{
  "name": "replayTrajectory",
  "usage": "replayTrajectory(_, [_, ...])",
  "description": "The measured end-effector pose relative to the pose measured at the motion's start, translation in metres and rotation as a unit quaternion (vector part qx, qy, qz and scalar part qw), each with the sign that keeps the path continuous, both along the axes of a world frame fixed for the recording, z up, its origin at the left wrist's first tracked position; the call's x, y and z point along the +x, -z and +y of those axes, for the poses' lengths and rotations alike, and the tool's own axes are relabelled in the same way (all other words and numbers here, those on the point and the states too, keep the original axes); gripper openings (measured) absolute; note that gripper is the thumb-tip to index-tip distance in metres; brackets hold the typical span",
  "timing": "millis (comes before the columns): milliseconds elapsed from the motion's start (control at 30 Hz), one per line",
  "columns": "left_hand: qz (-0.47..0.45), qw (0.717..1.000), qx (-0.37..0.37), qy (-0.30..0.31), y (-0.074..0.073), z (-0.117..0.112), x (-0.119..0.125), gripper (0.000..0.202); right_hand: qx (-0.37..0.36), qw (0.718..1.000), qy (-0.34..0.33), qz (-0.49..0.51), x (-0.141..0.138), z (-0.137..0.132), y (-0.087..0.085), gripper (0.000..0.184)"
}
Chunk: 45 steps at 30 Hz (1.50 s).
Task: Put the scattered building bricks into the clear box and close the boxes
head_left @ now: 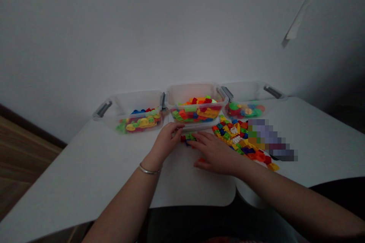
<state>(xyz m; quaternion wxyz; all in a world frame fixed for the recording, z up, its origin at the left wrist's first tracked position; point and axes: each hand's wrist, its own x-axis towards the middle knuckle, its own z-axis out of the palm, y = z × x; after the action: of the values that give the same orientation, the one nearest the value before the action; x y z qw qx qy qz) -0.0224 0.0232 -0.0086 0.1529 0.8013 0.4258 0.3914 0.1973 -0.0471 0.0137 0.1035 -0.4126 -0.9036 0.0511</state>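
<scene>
A small group of toy building bricks [188, 137], red, green and blue, lies on the table between my two hands. My left hand [167, 139], with a bangle at the wrist, is at the group's left side, fingers apart and fingertips near the red brick. From the right, my right hand [213, 153] reaches over with spread fingers; its fingertips are at the green and blue bricks, and I cannot tell whether they press on them. Partly hidden by that hand is an orange brick [202, 159] near its thumb.
A clear bin of bricks [196, 104] stands ahead by the wall, with another clear bin [139, 100] to its left and a third [246, 91] to its right. Many loose bricks [248, 148] spread over the white table [119, 174] at right, beside a pixelated patch.
</scene>
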Motion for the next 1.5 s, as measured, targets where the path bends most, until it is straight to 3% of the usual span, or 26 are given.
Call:
replayTrajectory(67, [-0.002, 1.0, 0.001, 0.001, 0.0, 0.0, 0.0, 0.02, -0.009, 1.0, 0.007, -0.025, 0.001, -0.006, 0.013, 0.073])
replayTrajectory(233, [0.0, 1.0, -0.005, 0.004, 0.002, 0.0, 0.001, 0.021, 0.006, 0.999, 0.006, -0.034, -0.007, 0.003, 0.035, 0.062])
replayTrajectory(567, [0.01, 1.0, -0.015, -0.002, 0.0, 0.001, 0.0, 0.022, 0.017, 0.999, -0.03, 0.016, -0.034, 0.031, 0.03, 0.063])
replayTrajectory(767, [0.013, 1.0, -0.003, 0.007, -0.001, 0.0, 0.002, 0.022, 0.1, 0.994, 0.046, 0.015, -0.005, 0.015, 0.017, 0.05])
replayTrajectory(900, [0.025, 0.999, 0.007, 0.021, 0.001, -0.001, 0.005, 0.022, 0.115, 0.985, 0.129, -0.013, 0.026, -0.002, 0.018, 0.06])
replayTrajectory(1033, [0.054, 0.998, 0.01, 0.037, 0.003, -0.001, 0.007, 0.021, 0.103, 0.975, 0.193, -0.033, 0.049, -0.012, 0.034, 0.076])
replayTrajectory(1100, [0.063, 0.997, 0.004, 0.043, 0.003, -0.001, 0.008, 0.021, 0.093, 0.974, 0.206, -0.032, 0.056, -0.013, 0.041, 0.079])
replayTrajectory(1233, [0.066, 0.997, -0.006, 0.042, 0.002, -0.004, 0.01, 0.021, 0.095, 0.969, 0.224, -0.025, 0.06, -0.005, 0.048, 0.067])
replayTrajectory(1500, [0.07, 0.997, -0.006, 0.045, 0.004, -0.002, 0.012, 0.021, 0.098, 0.974, 0.202, -0.038, 0.052, 0.012, 0.039, 0.047])
